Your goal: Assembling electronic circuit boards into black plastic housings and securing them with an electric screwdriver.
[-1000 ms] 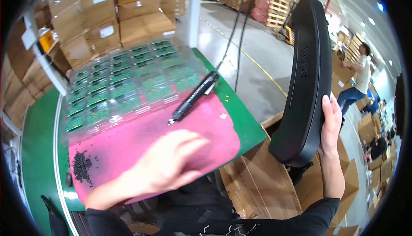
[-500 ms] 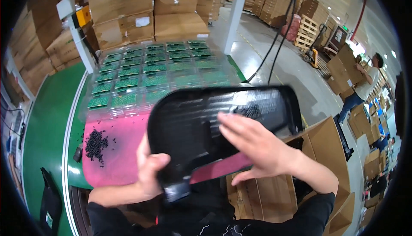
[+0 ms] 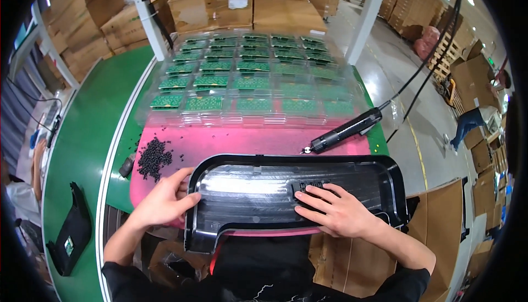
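A black plastic cover (image 3: 247, 206), a long tray-like shell with a raised rim, lies hollow side up at the front of the pink mat (image 3: 242, 140). My left hand (image 3: 162, 198) grips its left end, thumb over the rim. The fingers of my right hand (image 3: 344, 211) are spread flat over a small slotted patch (image 3: 309, 185) inside the shell, partly hiding it. Beyond the shell's far rim, a black electric screwdriver (image 3: 349, 130) rests on the mat with its tip pointing left. Small black pieces, seemingly screws (image 3: 154, 159), are heaped at the mat's left.
Clear plastic trays of green circuit boards (image 3: 253, 82) cover the far part of the table. Left of it runs a green surface (image 3: 88, 120) holding another black part (image 3: 71, 233). An opened cardboard box (image 3: 440, 219) stands at right. Other people are at both sides.
The cover has come down from a raised, blurred position onto the mat. My right hand has settled inside it. The view has shifted, bringing the screwdriver into sight.
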{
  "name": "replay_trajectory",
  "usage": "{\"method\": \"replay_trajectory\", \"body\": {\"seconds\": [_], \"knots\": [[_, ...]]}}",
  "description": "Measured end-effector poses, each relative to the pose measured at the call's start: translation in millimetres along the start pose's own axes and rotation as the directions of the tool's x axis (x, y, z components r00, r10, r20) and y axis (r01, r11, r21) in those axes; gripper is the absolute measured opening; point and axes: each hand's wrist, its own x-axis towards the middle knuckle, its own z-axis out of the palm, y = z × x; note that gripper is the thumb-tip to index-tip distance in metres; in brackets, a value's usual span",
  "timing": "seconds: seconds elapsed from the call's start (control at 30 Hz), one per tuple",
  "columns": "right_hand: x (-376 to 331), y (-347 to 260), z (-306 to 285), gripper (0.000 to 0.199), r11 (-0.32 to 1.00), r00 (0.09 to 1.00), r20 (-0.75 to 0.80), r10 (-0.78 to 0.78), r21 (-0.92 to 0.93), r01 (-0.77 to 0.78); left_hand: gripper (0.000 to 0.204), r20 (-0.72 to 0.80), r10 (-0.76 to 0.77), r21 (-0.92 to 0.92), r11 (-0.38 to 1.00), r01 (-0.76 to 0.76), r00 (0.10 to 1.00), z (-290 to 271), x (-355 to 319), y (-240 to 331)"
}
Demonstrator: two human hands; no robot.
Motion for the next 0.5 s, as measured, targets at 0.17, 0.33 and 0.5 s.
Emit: {"method": "replay_trajectory", "body": {"seconds": [0.17,0.33,0.5], "knots": [[4.6,4.3,1.4,0.068,0.989,0.999,0.019,0.051,0.137,-0.053,0.032,-0.006,0.141,0.719,0.688,-0.094,0.990,-9.8,27.5,27.8],[10.2,1.1,-2.0,0.067,0.981,0.994,0.067,0.090,0.167,-0.100,0.026,-0.125,0.299,0.631,0.760,-0.156,0.946,-19.8,96.1,53.9],[12.1,-2.9,1.0,0.068,0.982,0.997,0.035,0.070,0.175,-0.075,0.037,-0.177,0.403,0.737,0.659,-0.150,0.898,-60.3,190.7,32.1]]}}
